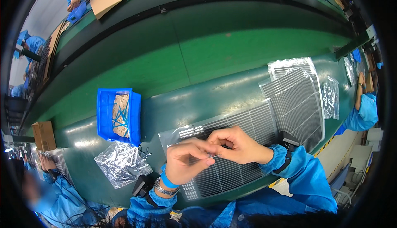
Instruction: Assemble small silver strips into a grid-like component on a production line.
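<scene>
My left hand (185, 162) and my right hand (240, 146) meet above the bench, fingertips pinched together. Between them is something small that I cannot make out. Under both hands lies a sheet of dark slatted strips (231, 172), which looks to be inside clear plastic; the hands cover part of it. To the left of my left hand rests a clear bag (120, 168) of small dark and silvery pieces. Beyond that bag stands a blue bin (103, 114) containing tan pieces and thin blue strips.
More slatted sheets (295, 104) in clear plastic overlap at the right, beside another clear bag (331, 98). A brown carton (44, 136) stands far left. Co-workers in blue sit close by on the left (62, 197) and right (362, 112); others work across the green floor (206, 54).
</scene>
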Motion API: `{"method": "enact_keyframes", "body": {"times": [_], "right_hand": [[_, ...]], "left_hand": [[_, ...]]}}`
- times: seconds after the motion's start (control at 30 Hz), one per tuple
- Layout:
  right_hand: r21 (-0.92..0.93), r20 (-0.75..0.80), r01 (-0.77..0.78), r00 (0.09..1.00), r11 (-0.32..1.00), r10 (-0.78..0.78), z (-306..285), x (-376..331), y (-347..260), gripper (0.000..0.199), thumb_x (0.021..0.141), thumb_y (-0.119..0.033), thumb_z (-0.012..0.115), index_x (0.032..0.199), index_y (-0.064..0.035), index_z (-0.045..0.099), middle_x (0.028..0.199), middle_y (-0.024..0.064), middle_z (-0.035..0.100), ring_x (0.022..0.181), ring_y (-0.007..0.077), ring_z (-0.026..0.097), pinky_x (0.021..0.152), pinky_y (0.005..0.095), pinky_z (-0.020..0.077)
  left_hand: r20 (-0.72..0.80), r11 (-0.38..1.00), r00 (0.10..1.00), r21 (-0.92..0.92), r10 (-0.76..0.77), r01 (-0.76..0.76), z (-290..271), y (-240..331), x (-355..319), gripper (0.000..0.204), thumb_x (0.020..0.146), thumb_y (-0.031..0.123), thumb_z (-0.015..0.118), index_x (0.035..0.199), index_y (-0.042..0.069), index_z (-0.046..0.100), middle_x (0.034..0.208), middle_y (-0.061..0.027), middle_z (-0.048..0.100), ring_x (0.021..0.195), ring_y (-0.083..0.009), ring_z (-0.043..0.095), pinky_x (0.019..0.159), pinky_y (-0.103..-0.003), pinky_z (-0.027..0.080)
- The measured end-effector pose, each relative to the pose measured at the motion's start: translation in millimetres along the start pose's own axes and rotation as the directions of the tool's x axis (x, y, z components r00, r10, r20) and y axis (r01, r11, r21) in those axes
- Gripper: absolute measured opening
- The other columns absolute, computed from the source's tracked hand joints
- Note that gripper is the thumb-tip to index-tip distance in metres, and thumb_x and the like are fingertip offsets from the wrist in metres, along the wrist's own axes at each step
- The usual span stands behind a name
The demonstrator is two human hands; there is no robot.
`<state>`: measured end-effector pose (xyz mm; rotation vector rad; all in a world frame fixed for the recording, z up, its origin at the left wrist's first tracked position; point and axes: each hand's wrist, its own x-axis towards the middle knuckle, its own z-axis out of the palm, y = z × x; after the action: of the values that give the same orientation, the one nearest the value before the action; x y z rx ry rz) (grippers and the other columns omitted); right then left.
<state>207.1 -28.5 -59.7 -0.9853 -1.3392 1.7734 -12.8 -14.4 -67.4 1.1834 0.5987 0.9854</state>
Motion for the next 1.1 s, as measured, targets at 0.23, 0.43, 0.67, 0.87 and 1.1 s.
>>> {"method": "enact_keyframes", "body": {"times": [0.23,0.43,0.67,0.87,1.1], "right_hand": [[-0.414,-0.194,0.23,0.923,0.881,-0.333,-1.3,3.3,-16.0,0.024,0.093,-0.007,0.078,0.117,-0.0049,0.075,0.097,0.0077,0.073,0.077,0.019,0.067,0.068,0.0322,0.0549],[-0.649,-0.027,0.407,0.833,0.643,-0.553,-6.6,2.8,-14.3,0.035,0.081,-0.013,0.09,0.114,-0.0077,0.081,0.1,0.006,0.073,0.084,0.0229,0.069,0.07,0.0348,0.056],[-0.7,0.034,0.471,0.773,0.537,-0.634,-3.9,4.6,-17.1,0.028,0.075,-0.009,0.09,0.102,-0.0068,0.083,0.093,0.004,0.074,0.079,0.0204,0.069,0.067,0.0327,0.0542],[-0.77,0.009,0.435,0.739,0.467,-0.674,-7.5,0.1,-41.7,0.027,0.07,-0.013,0.093,0.095,-0.0101,0.085,0.087,0.0016,0.074,0.074,0.0189,0.068,0.064,0.0309,0.055],[-0.829,-0.078,0.37,0.665,0.419,-0.742,-18.8,-16.6,-58.4,0.03,0.069,-0.01,0.094,0.098,-0.0102,0.085,0.085,0.003,0.072,0.07,0.0193,0.067,0.059,0.0304,0.0533]], "left_hand": [[-0.109,0.983,0.979,-0.078,-0.174,0.166,-7.9,8.8,-2.5,0.012,0.087,-0.01,0.081,0.087,-0.002,0.072,0.095,-0.0165,0.076,0.091,-0.02,0.073,0.08,-0.032,0.059],[-0.029,0.936,0.956,-0.211,-0.292,0.28,-12.1,10.4,-2.7,0.01,0.09,-0.01,0.079,0.088,-0.003,0.072,0.092,-0.0129,0.075,0.087,-0.0153,0.07,0.077,-0.029,0.056],[0.041,0.927,0.95,-0.205,-0.311,0.313,-17.1,12.9,-4.4,0.009,0.089,-0.009,0.081,0.09,-0.003,0.074,0.094,-0.0115,0.077,0.088,-0.0133,0.071,0.08,-0.029,0.057],[-0.112,0.913,0.921,0.128,-0.374,0.387,-22.7,50.8,-6.1,0.011,0.084,-0.009,0.086,0.092,-0.005,0.079,0.093,-0.0139,0.079,0.092,-0.0159,0.075,0.086,-0.032,0.061],[-0.41,0.513,0.834,0.838,0.369,0.185,-68.1,121.5,-8.5,0.011,0.081,-0.01,0.081,0.09,-0.008,0.076,0.087,-0.013,0.078,0.08,-0.0146,0.071,0.075,-0.031,0.058]]}}
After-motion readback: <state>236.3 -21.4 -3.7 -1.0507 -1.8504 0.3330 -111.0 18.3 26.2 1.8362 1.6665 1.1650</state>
